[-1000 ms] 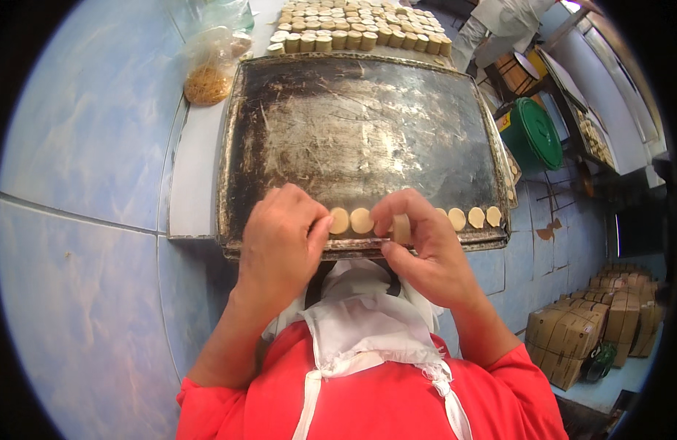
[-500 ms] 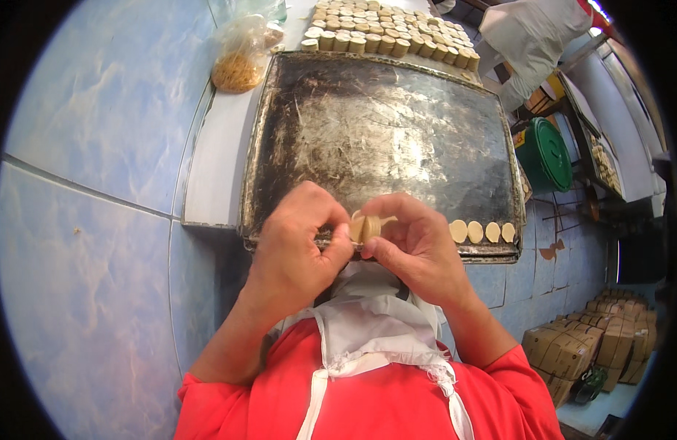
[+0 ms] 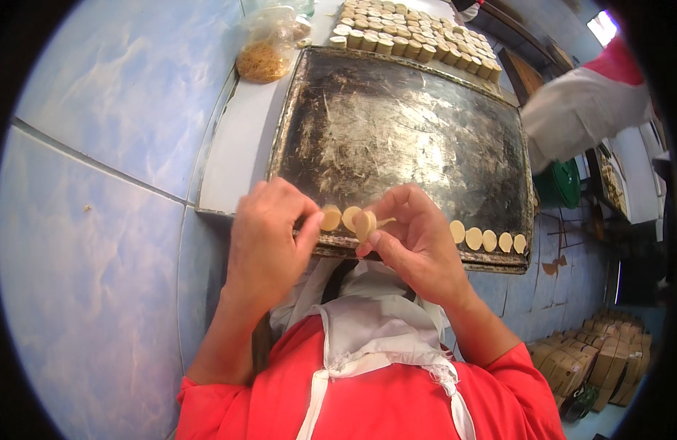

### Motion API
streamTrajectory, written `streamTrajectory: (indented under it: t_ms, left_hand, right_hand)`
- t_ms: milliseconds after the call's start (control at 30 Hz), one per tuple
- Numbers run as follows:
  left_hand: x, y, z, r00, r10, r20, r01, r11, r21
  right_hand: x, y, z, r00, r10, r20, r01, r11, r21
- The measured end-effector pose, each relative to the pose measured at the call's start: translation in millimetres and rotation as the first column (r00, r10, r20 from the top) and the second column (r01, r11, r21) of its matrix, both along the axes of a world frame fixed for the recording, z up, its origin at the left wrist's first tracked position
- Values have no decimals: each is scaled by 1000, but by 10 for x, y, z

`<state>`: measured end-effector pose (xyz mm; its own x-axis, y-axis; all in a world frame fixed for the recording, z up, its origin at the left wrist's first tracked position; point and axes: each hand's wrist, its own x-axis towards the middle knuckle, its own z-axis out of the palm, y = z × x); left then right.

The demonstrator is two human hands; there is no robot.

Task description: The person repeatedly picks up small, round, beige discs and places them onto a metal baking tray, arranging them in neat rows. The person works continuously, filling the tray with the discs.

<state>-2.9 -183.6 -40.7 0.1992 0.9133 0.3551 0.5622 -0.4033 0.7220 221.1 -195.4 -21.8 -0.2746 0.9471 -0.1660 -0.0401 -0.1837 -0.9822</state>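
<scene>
At the near rim of the baking tray (image 3: 397, 139), over its front edge: one pale dough disc (image 3: 365, 224), held on edge and tilted, not yet lying flat.

Right hand (image 3: 415, 246): grip closed lightly on the dough disc, thumb below and fingertips above, a thin tail of dough showing just beyond the grip.

Left hand (image 3: 269, 238): fingers curled, thumb and forefinger meeting at the disc from the other side; whether it bears any of the weight cannot be told.

Just behind the grip: two discs (image 3: 340, 218) already flat on the tray. To the right of the grip, apart from it: a short row of four discs (image 3: 488, 239) along the same edge.

Well beyond the grip, at the far end of the tray: packed rows of cut dough pieces (image 3: 411, 37); beside them a clear bag of brown crumbs (image 3: 263, 55) on the white desk (image 3: 236, 154).

Risks, as judged:
- Soft dough pinched too firmly would dent or tear.
- Held right at the tray's lip, a slipped disc would fall onto the red shirt (image 3: 368, 403) or white apron (image 3: 368, 330) below.
- Set down too close, it would overlap the two neighbours and stick.
</scene>
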Motion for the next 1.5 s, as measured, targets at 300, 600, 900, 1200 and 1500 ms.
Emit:
streamTrajectory:
  t_ms: [300, 600, 900, 1200, 1500]
  left_hand:
    - [-98, -124, 30, 962, -2, 273, 25, 996, -83]
    - [-330, -32, -25, 989, 141, 38, -141, 990, 5]
    - [-156, -54, 66, 973, 42, 229, -38, 999, -21]
    - [-175, 297, 77, 983, 175, 55, -172, 984, -55]
    - [-33, 340, 1, 999, 36, 31, -37, 999, 15]
  right_hand:
    - [-242, 120, -118, 993, 108, -35, -106, 992, 68]
    - [-308, 279, -126, 994, 98, -54, -93, 992, 85]
    - [-448, 329, -100, 995, 99, 32, -102, 991, 85]
    - [-323, 498, -80, 978, 23, 207, -56, 987, 153]
    - [-169, 524, -32, 673, -249, 696, -275, 790, 548]
